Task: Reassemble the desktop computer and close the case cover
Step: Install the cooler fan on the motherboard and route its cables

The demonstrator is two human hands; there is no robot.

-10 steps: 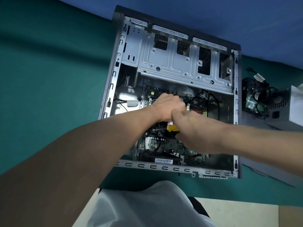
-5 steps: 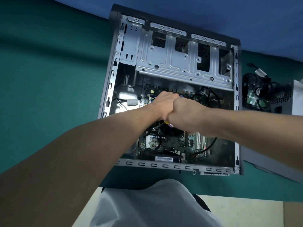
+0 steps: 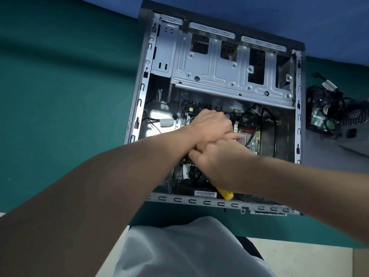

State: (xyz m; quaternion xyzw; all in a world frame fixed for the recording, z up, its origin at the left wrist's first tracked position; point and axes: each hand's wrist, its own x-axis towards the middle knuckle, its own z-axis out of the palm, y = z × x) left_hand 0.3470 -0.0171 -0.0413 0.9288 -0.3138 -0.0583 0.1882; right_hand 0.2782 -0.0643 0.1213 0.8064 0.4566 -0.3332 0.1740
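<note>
While reaching into the open case, working with both hands pressed close over the motherboard. Left hand knuckles-up, fingers curled down onto the board; cannot tell what, if anything, pinched beneath. Right hand touching the left at the knuckles, index finger stretched toward a red-and-green card, remaining fingers apparently wrapped round a yellow-handled screwdriver, only the handle end showing below the wrist. Tip hidden.

Judging progress: somewhere between early and middle. Motherboard seated in the bottom of the case, probably with a fastening or connector step in hand. Silver drive cage bare, bays vacant. Power supply and tangled wiring bundle outside, just right of the case, yet to go in. Grey flat panel beneath them, likely the cover, not yet fitted.

Case lying on its side on a green-covered table, near the front edge. Blue backdrop behind. Pale floor and a white garment below, nearest the camera.
</note>
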